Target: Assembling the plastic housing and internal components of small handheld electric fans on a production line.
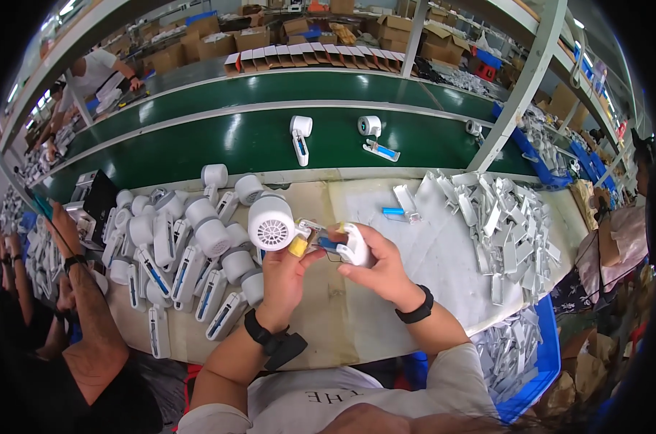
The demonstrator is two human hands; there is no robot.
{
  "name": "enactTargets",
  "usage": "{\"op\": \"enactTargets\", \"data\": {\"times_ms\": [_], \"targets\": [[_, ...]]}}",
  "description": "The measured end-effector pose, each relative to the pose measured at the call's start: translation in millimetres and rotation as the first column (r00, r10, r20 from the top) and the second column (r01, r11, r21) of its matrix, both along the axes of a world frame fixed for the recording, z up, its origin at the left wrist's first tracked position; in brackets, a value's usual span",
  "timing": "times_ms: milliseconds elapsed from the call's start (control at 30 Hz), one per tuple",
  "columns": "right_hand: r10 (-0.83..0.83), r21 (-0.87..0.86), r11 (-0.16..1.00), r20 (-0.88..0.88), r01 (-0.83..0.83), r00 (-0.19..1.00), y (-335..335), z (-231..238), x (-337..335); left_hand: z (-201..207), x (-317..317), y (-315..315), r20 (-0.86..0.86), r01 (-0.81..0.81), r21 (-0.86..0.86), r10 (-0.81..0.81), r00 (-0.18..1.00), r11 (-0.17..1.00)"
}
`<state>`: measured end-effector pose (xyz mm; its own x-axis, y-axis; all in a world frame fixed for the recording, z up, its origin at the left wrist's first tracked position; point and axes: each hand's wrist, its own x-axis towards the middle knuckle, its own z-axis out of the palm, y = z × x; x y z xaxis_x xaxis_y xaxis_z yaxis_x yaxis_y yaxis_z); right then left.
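Observation:
Over the bench, my left hand (pixel 284 278) is closed on a white handheld fan (pixel 271 223) with a round grille head. Its handle is opened up, and a blue cylindrical battery (pixel 326 244) shows between my hands. My right hand (pixel 380 266) grips a white curved plastic piece (pixel 355 246) at the handle's other end. Whether that piece is joined to the fan, I cannot tell. Yellow covers show on some fingertips. To the left of my left hand lies a pile of white fans (pixel 190 246), several with blue batteries in open handles.
White plastic shells (pixel 512 224) are heaped on the right, above a blue bin (pixel 548 347) of more. A loose shell (pixel 407 202) with a blue battery lies nearer. Two fans (pixel 300 141) rest on the green conveyor (pixel 234 137). Co-workers sit at left; a metal post (pixel 520 87) stands at right.

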<state>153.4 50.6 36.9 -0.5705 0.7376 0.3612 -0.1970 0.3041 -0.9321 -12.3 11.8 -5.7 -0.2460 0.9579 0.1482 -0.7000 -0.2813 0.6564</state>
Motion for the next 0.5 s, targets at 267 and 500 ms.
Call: {"op": "enactTargets", "data": {"times_ms": [267,500], "targets": [[-0.253,0.631,0.770,0.177,0.088,0.951,0,1,-2,4,6,-3,-0.060,0.017,0.044,-0.014,0.998,0.999],[-0.330,0.628,0.766,0.200,0.138,0.923,-7,0,-8,-12,6,-4,-0.313,-0.091,0.079,0.111,0.943,0.993]]}}
